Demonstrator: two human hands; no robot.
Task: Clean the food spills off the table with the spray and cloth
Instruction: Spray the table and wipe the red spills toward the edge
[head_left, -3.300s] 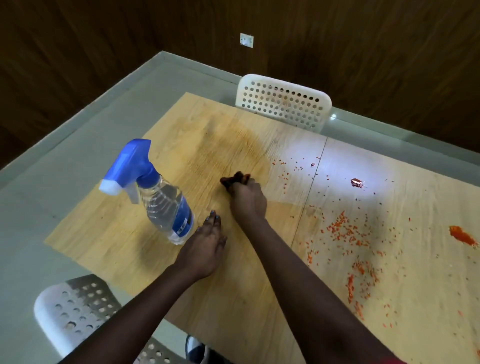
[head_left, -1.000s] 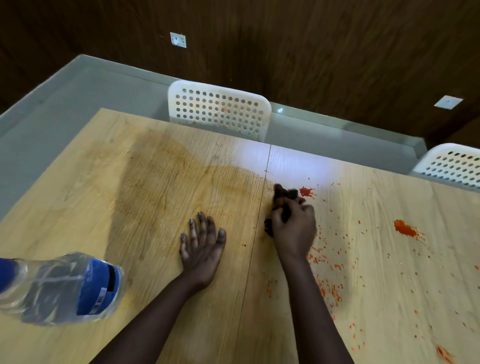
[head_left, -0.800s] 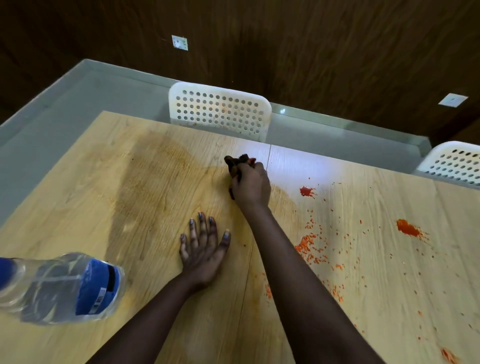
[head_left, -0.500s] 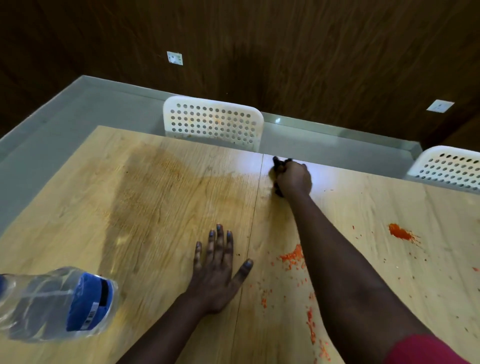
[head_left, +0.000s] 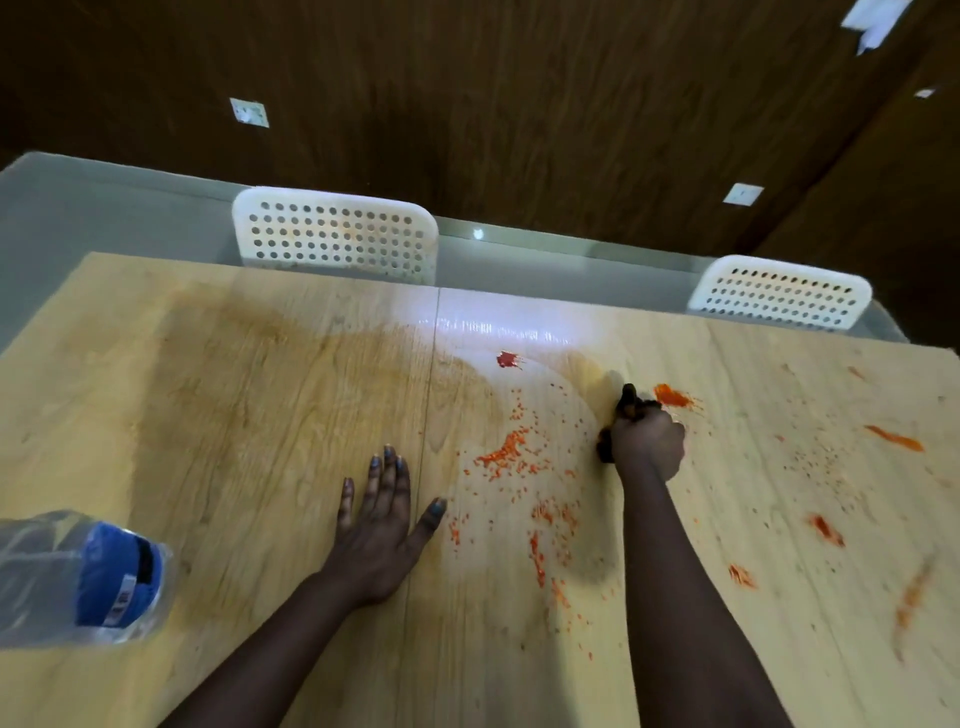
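Observation:
My right hand (head_left: 647, 441) grips a bunched dark cloth (head_left: 626, 402) and presses it on the wooden table (head_left: 260, 415), just left of an orange blob (head_left: 672, 397). Most of the cloth is hidden in my fist. My left hand (head_left: 382, 525) lies flat on the table, fingers spread. Orange-red crumbs (head_left: 511, 449) are scattered between my two hands, and a dark red spot (head_left: 507, 359) sits farther back. More orange smears (head_left: 893, 439) lie to the right. The spray bottle (head_left: 78, 577), clear with a blue label, is at the left edge, its head out of view.
Two white perforated chair backs (head_left: 335, 234) (head_left: 779, 293) stand along the table's far edge. A wet, darker patch (head_left: 249, 374) covers the left half of the table. Dark wood wall panels rise behind.
My right hand with the cloth has swept from the far middle of the table to the right and nearer, ending beside the orange blob. My left hand stays flat.

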